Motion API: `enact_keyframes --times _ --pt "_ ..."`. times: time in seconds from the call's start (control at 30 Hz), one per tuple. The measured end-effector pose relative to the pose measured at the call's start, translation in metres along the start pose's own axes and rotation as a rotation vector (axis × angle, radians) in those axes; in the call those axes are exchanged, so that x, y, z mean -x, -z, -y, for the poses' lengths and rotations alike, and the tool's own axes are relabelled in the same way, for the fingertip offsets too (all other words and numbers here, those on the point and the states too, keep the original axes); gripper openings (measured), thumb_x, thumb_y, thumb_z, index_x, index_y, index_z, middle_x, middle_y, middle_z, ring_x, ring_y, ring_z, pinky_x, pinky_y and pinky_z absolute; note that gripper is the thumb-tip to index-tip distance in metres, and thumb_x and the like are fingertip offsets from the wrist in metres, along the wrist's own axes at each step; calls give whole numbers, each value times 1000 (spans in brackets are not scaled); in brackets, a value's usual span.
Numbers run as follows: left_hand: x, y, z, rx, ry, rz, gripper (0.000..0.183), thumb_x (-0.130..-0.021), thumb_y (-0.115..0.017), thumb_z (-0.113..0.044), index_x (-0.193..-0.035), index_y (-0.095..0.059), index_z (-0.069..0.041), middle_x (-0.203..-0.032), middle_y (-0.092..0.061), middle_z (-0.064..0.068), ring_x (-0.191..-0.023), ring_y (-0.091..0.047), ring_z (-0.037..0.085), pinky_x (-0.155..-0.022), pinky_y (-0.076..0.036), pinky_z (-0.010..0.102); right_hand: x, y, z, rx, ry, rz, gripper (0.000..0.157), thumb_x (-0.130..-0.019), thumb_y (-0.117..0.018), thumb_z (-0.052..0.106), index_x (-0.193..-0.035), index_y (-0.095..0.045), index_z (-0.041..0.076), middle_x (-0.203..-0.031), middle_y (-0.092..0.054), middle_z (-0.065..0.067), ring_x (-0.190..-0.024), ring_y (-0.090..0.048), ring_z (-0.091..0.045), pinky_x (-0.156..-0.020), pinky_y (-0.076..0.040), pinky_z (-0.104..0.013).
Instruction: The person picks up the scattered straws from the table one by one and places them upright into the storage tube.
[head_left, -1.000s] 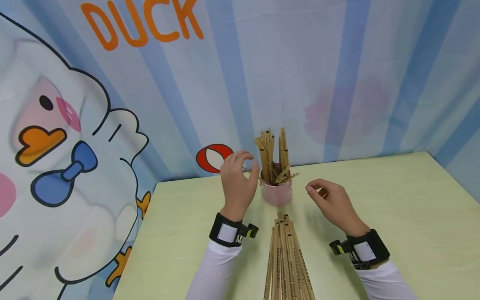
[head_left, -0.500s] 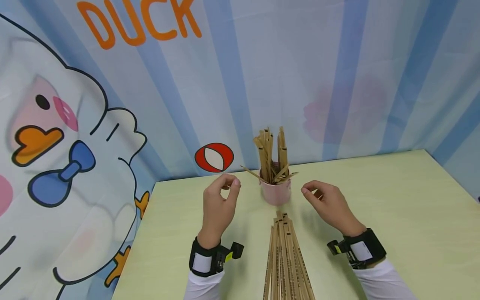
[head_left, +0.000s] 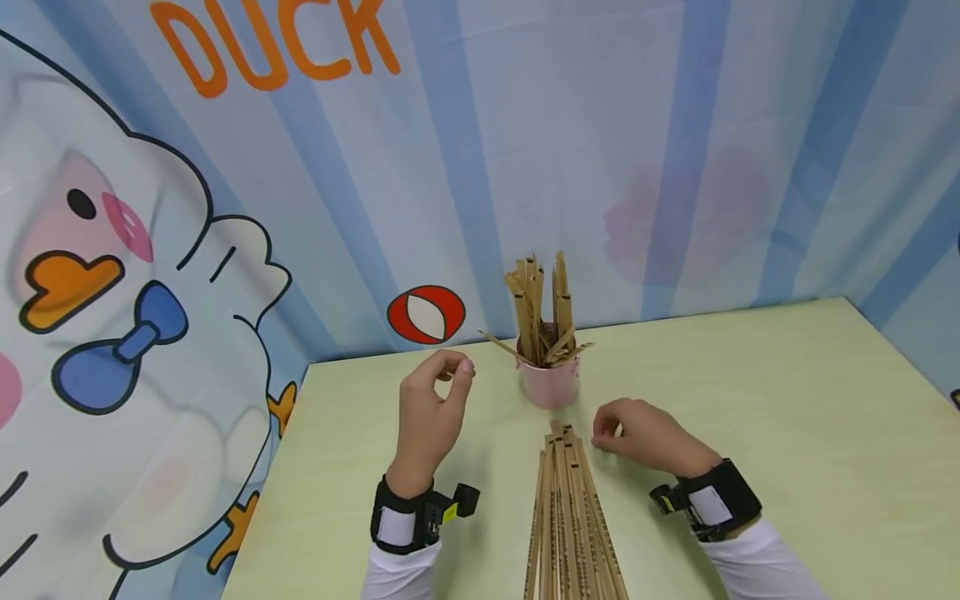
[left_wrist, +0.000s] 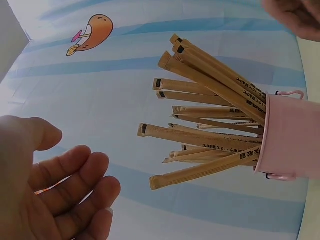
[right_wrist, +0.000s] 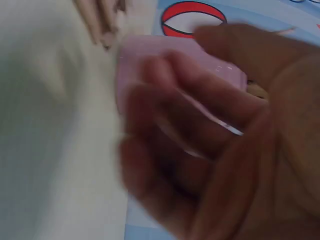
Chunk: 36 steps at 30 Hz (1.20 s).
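Observation:
A small pink bucket [head_left: 550, 388] stands upright near the back of the table, packed with paper-wrapped straws [head_left: 528, 312]; one leans far out to the left. In front of it lies a bundle of more wrapped straws [head_left: 570, 517] side by side. My left hand [head_left: 431, 421] hovers left of the bucket, fingers loosely curved and nothing in them; the left wrist view shows its fingers [left_wrist: 75, 190] apart from the straws. To the right of the bundle's far end is my right hand [head_left: 648, 437], loosely curled and holding nothing, blurred in the right wrist view.
The pale yellow-green table [head_left: 810, 400] meets a blue striped backdrop [head_left: 570, 125] right behind the bucket. A large printed duck [head_left: 202, 433] covers the cloth at the left. Both wrists wear black bands with small cameras.
My left hand has drawn away from the bucket, leftward and nearer to me. My right hand has come down closer to the far end of the straw bundle.

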<state>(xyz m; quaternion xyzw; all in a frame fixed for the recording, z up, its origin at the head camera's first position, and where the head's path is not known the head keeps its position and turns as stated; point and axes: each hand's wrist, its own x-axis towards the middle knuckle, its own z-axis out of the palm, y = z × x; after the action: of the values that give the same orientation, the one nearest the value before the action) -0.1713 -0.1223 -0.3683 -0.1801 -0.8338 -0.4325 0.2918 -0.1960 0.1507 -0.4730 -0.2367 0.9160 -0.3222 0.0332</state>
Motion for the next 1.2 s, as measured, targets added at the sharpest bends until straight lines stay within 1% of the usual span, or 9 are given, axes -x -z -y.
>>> enact_keyframes --times 0.07,0.1,0.17,0.3,0.43,0.53,0.77,0.97,1.2 --pt "1 -4 12 1 0 1 16 -93 -55 -15 -87 -66 -4 -77 -65 5 -78 -58 19 -73 -49 41 1 -6 -1 12 2 104 10 -83 -66 23 -74 -60 19 -69 -55 10 -58 -47 -5 -53 -41 -26" --pt "2 -7 18 4 2 3 18 -93 -55 -18 -88 -66 -5 -77 -65 4 -78 -58 17 -74 -49 41 1 -8 -1 13 5 131 13 -81 -67 23 -72 -59 19 -66 -53 10 -57 -46 -5 -53 -40 -26" --pt "3 -9 23 0 2 13 20 -94 -54 -22 -88 -67 -8 -78 -65 1 -79 -57 13 -74 -49 39 1 -14 -1 21 2 144 17 -79 -69 25 -70 -56 18 -62 -50 9 -54 -44 -6 -51 -39 -26" --pt "4 -11 26 -20 3 38 26 -95 -51 -31 -89 -67 -11 -79 -64 -2 -79 -55 8 -74 -49 34 -1 -23 0 66 -37 130 23 -75 -72 29 -68 -53 18 -59 -48 8 -52 -43 -8 -49 -36 -27" --pt "4 -11 26 -37 8 46 29 -95 -49 -33 -89 -67 -10 -78 -64 -2 -79 -56 8 -74 -50 38 -2 -30 1 106 -94 116 24 -73 -73 27 -66 -52 18 -59 -48 8 -54 -44 -9 -50 -36 -29" --pt "4 -11 26 -40 10 44 30 -95 -49 -33 -89 -67 -10 -78 -65 -2 -78 -56 8 -74 -50 38 -3 -35 -1 125 -117 86 24 -72 -72 26 -66 -51 18 -59 -48 8 -54 -44 -10 -50 -36 -29" --pt "4 -10 30 -52 29 45 33 -96 -47 -35 -90 -67 -9 -78 -65 -3 -77 -56 7 -74 -49 32 -3 -43 3 183 -151 27 24 -73 -68 28 -63 -49 18 -56 -45 8 -51 -43 -10 -46 -34 -29" --pt "4 -9 30 -46 20 39 32 -95 -48 -35 -90 -67 -10 -78 -65 -3 -77 -55 7 -74 -49 33 -5 -48 8 263 -185 -20 27 -76 -63 30 -59 -47 17 -51 -42 7 -47 -40 -10 -42 -30 -30" --pt "4 -10 31 -49 18 41 31 -95 -49 -35 -89 -67 -10 -78 -65 -2 -78 -56 8 -73 -49 33 -6 -50 10 257 -202 -23 26 -74 -60 23 -53 -47 16 -47 -36 8 -44 -37 -10 -41 -25 -28"
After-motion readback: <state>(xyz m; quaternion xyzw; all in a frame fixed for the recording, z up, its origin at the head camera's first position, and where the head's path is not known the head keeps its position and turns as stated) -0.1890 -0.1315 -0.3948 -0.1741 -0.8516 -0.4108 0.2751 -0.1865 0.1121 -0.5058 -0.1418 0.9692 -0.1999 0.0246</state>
